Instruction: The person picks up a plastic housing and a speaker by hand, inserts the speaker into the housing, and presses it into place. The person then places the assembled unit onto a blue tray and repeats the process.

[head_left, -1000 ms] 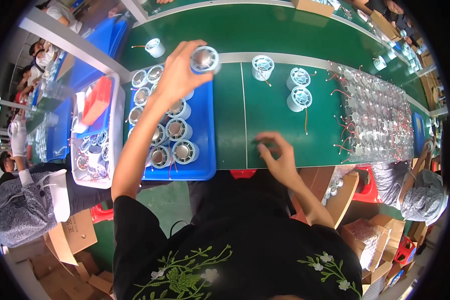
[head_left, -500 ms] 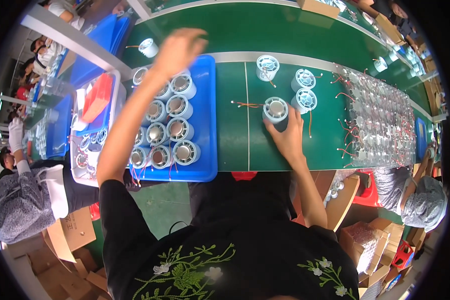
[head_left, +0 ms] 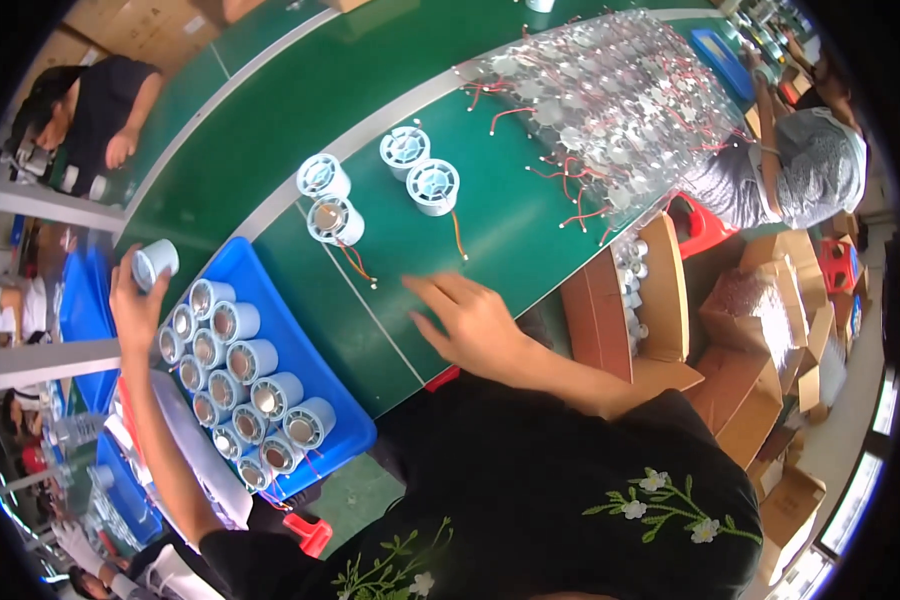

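So progress-wise we're looking at a mixed bag here. With our left hand we're grasping a pale blue housing, holding it just off the far left side of the blue tray. We're not getting a clear look at its end, so we can't tell what stage that one's at. Our right hand is hovering over the green surface, grip released, fingers loosely spread, and we're seeing nothing in it.

Rough tally: we're counting over a dozen tray housings sitting in close rows, mostly showing round metal faces, so we're judging those as the further-along batch. They're taking up the left side, while blue floor is showing along the right.

Out on the surface, four more are standing. The metal-faced housing nearest the tray is looking like the tray ones. The three spoked housings are showing only spokes on top, so we're guessing they're less far along. Far right, a clear plastic pile is lying well apart from both our hands.
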`<action>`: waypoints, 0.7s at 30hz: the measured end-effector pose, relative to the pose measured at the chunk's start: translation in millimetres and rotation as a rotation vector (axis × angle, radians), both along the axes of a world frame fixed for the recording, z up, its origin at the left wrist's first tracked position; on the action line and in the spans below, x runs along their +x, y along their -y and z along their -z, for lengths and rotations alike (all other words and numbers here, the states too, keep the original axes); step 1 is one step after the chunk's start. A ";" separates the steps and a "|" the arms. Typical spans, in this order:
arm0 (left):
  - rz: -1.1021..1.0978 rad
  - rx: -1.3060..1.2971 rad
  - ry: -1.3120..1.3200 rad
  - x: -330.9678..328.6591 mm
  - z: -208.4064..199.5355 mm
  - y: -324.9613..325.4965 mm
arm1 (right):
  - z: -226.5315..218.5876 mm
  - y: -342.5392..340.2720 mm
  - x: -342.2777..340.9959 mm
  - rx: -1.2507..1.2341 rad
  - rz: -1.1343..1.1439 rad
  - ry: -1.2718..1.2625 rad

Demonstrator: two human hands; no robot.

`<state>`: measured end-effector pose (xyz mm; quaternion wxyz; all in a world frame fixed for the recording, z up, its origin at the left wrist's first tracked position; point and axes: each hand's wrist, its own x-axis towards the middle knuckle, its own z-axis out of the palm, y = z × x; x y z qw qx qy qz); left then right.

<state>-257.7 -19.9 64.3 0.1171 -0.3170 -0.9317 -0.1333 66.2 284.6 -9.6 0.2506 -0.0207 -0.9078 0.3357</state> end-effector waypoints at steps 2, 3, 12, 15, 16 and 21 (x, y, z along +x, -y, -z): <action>0.089 0.021 0.180 98.5 -40.3 -50.2 | -11.8 -27.4 39.9 -0.016 0.020 -0.032; 0.148 -0.019 0.230 145.1 -53.1 -58.9 | -19.4 -43.6 57.8 -0.024 0.047 -0.037; 0.431 -0.249 0.256 286.2 23.7 -115.7 | 9.3 -354.7 35.5 0.668 0.471 0.120; 0.254 -0.178 0.262 295.5 37.4 -122.2 | -3.5 -391.0 22.4 0.582 0.330 0.445; 0.256 -0.023 0.297 297.7 37.9 -122.8 | -8.7 -396.5 22.0 0.603 0.380 0.517; 0.095 0.497 0.590 311.3 46.9 -111.6 | -25.1 -425.4 18.1 0.687 0.340 0.479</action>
